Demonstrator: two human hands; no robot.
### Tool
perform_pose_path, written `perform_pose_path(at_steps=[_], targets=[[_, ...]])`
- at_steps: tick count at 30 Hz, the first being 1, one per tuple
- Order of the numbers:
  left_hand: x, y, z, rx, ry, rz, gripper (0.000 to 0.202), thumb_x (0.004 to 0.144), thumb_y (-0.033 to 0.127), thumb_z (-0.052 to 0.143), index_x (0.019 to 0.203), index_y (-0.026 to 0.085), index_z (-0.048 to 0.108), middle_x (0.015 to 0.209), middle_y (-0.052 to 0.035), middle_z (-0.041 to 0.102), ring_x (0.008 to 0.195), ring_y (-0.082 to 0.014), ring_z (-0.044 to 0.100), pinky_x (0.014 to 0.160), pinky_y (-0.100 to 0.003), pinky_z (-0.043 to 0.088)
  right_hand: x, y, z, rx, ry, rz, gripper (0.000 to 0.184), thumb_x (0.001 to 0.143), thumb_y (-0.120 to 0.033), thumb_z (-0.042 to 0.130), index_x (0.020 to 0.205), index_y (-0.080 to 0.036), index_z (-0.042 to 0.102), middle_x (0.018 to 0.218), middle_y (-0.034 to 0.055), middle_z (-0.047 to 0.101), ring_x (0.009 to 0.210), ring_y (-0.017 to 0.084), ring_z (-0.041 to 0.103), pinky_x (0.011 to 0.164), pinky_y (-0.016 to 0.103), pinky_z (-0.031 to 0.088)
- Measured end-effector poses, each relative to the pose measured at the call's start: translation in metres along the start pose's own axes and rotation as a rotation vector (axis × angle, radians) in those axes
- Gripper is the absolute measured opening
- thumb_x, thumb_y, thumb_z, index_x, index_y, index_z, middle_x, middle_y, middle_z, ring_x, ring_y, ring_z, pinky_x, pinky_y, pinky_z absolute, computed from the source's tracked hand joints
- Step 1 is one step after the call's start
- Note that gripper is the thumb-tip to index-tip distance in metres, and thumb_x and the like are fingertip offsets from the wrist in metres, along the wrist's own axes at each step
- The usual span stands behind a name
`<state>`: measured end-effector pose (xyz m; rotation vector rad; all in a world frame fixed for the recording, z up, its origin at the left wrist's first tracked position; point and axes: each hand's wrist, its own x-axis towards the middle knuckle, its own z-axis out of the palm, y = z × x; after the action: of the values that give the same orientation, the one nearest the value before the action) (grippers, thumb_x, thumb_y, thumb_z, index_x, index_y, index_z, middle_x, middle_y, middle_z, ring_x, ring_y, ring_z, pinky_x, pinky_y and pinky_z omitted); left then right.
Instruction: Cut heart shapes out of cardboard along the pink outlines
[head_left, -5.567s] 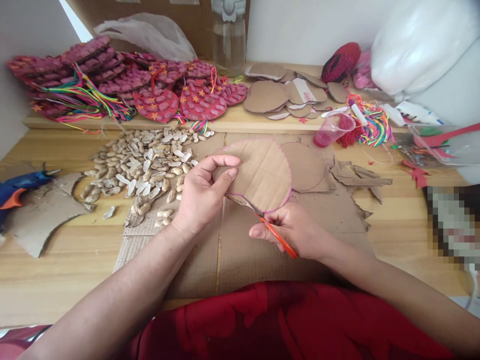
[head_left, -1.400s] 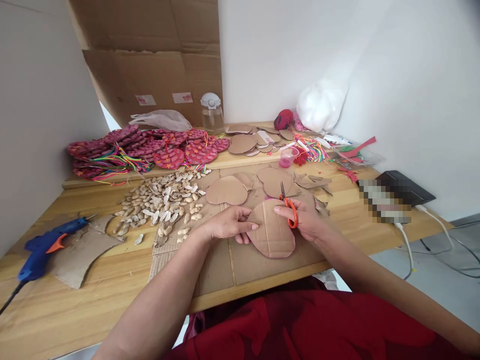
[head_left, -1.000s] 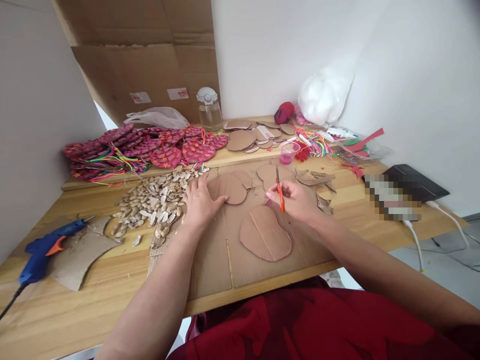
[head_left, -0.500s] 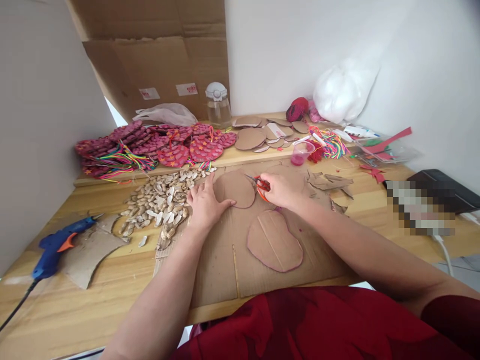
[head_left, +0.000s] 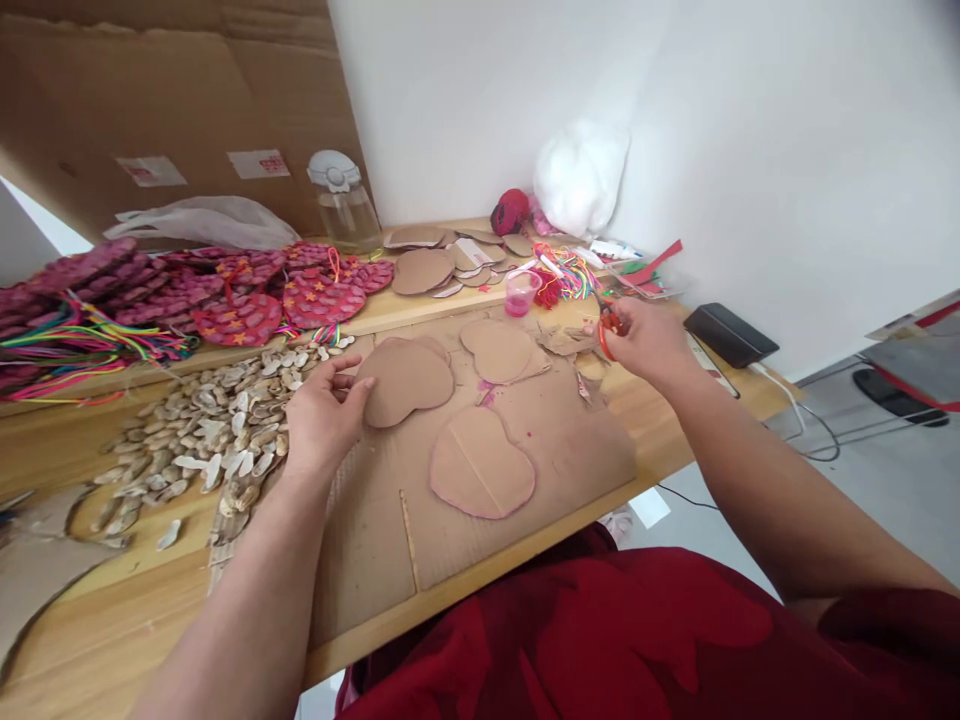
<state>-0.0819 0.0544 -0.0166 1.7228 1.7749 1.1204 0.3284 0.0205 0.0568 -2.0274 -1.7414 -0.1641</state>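
Observation:
My left hand (head_left: 326, 420) pinches the left edge of a rounded cardboard cutout (head_left: 405, 382), its thumb on top. This cutout partly covers another piece behind it. In my right hand (head_left: 651, 340) is a pair of scissors (head_left: 609, 332) with orange handles; the blades are mostly hidden or blurred. The scissors are over the scraps at the right, apart from the cutouts. Between my forearms a cardboard cutout with a pink edge and a crease (head_left: 482, 465) lies flat on a large cardboard sheet (head_left: 360, 550). Behind it lies another cardboard cutout (head_left: 495, 350).
Peanut shells (head_left: 217, 430) lie in a heap on the left. Pink decorated pieces (head_left: 315, 290), a bottle (head_left: 345, 210), stacked cardboard cutouts (head_left: 421, 272) and a plastic cup (head_left: 519, 292) line the back. Torn cardboard scraps (head_left: 566, 342) and a black box (head_left: 731, 335) are at the right.
The view has swung right. My right hand has carried the scissors right, away from the cutout. My left hand, spread beside the cutout before, now grips its edge.

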Motion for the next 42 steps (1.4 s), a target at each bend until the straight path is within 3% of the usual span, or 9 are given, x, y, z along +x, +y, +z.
perform_pose_path(at_steps=[7, 16, 21, 25, 29, 33, 37, 39, 42], targets=[[-0.001, -0.002, 0.01, -0.263, -0.086, -0.028, 0.063, 0.081, 0.025, 0.063, 0.143, 0.018, 0.051, 0.111, -0.0112, 0.072, 0.075, -0.0168, 0.07, 0.066, -0.03, 0.058, -0.028, -0.027, 0.031, 0.077, -0.217, -0.02, 0.025, 0.082, -0.041, 0.064, 0.069, -0.02, 0.057, 0.066, 0.0013, 0.061, 0.06, 0.016, 0.051, 0.056, 0.028, 0.028], [-0.01, 0.012, 0.007, -0.009, -0.043, 0.216, 0.035, 0.089, 0.034, 0.058, 0.115, 0.015, 0.072, 0.102, -0.0113, 0.077, 0.077, -0.0207, 0.069, 0.074, -0.035, 0.054, -0.02, -0.05, 0.053, -0.002, -0.262, 0.023, 0.028, 0.083, -0.047, 0.063, 0.08, -0.02, 0.062, 0.075, 0.0068, 0.067, 0.066, 0.021, 0.056, 0.056, 0.029, 0.028], [-0.033, 0.035, 0.011, -0.027, -0.364, 0.406, 0.044, 0.079, 0.049, 0.075, 0.118, 0.026, 0.073, 0.109, -0.0051, 0.076, 0.1, -0.0234, 0.068, 0.096, -0.038, 0.049, -0.02, -0.048, 0.061, -0.008, -0.242, 0.104, 0.036, 0.079, -0.056, 0.068, 0.083, -0.021, 0.061, 0.077, 0.0069, 0.068, 0.068, 0.024, 0.059, 0.057, 0.031, 0.032], [-0.057, 0.05, 0.019, 0.088, -0.724, 0.611, 0.105, 0.061, 0.064, 0.084, 0.151, 0.029, 0.044, 0.149, -0.0143, 0.052, 0.136, -0.0376, 0.044, 0.113, -0.058, 0.028, -0.016, -0.047, 0.068, -0.004, -0.238, 0.136, 0.043, 0.069, -0.058, 0.077, 0.084, -0.023, 0.058, 0.082, 0.0081, 0.069, 0.074, 0.028, 0.063, 0.059, 0.032, 0.037], [-0.063, 0.052, 0.025, 0.099, -0.774, 0.554, 0.113, 0.062, 0.056, 0.087, 0.157, 0.027, 0.033, 0.151, -0.0155, 0.048, 0.136, -0.0361, 0.041, 0.112, -0.055, 0.03, -0.013, -0.049, 0.074, 0.029, -0.241, 0.125, 0.046, 0.065, -0.057, 0.08, 0.084, -0.023, 0.055, 0.082, 0.0074, 0.069, 0.076, 0.028, 0.065, 0.061, 0.033, 0.039], [-0.059, 0.049, 0.028, 0.05, -0.699, 0.436, 0.102, 0.064, 0.032, 0.091, 0.153, 0.019, 0.042, 0.125, -0.0135, 0.064, 0.116, -0.0292, 0.055, 0.102, -0.044, 0.043, -0.014, -0.047, 0.08, 0.056, -0.196, 0.18, 0.043, 0.066, -0.055, 0.079, 0.082, -0.023, 0.054, 0.081, 0.007, 0.068, 0.076, 0.029, 0.065, 0.062, 0.034, 0.041], [-0.058, 0.051, 0.027, -0.055, -0.735, 0.292, 0.04, 0.074, 0.013, 0.078, 0.113, 0.02, 0.074, 0.077, 0.0003, 0.068, 0.071, -0.016, 0.062, 0.07, -0.028, 0.049, -0.016, -0.044, 0.081, 0.199, -0.014, 0.163, 0.032, 0.071, -0.046, 0.075, 0.083, -0.022, 0.056, 0.081, 0.0058, 0.069, 0.075, 0.026, 0.065, 0.067, 0.035, 0.045], [-0.057, 0.053, 0.025, -0.095, -0.724, 0.27, 0.014, 0.079, 0.013, 0.071, 0.09, 0.02, 0.077, 0.076, 0.0003, 0.07, 0.068, -0.0143, 0.062, 0.066, -0.026, 0.048, -0.017, -0.045, 0.079, 0.288, 0.093, 0.133, 0.028, 0.074, -0.043, 0.072, 0.085, -0.022, 0.058, 0.082, 0.0058, 0.069, 0.074, 0.025, 0.064, 0.069, 0.035, 0.046], [-0.05, 0.05, 0.02, -0.089, -0.522, 0.282, 0.011, 0.088, 0.022, 0.063, 0.09, 0.021, 0.074, 0.089, -0.0025, 0.074, 0.079, -0.0165, 0.067, 0.073, -0.028, 0.051, -0.022, -0.056, 0.074, 0.481, 0.05, 0.081, 0.028, 0.076, -0.043, 0.072, 0.087, -0.021, 0.059, 0.082, 0.0053, 0.07, 0.071, 0.022, 0.064, 0.068, 0.033, 0.047]])
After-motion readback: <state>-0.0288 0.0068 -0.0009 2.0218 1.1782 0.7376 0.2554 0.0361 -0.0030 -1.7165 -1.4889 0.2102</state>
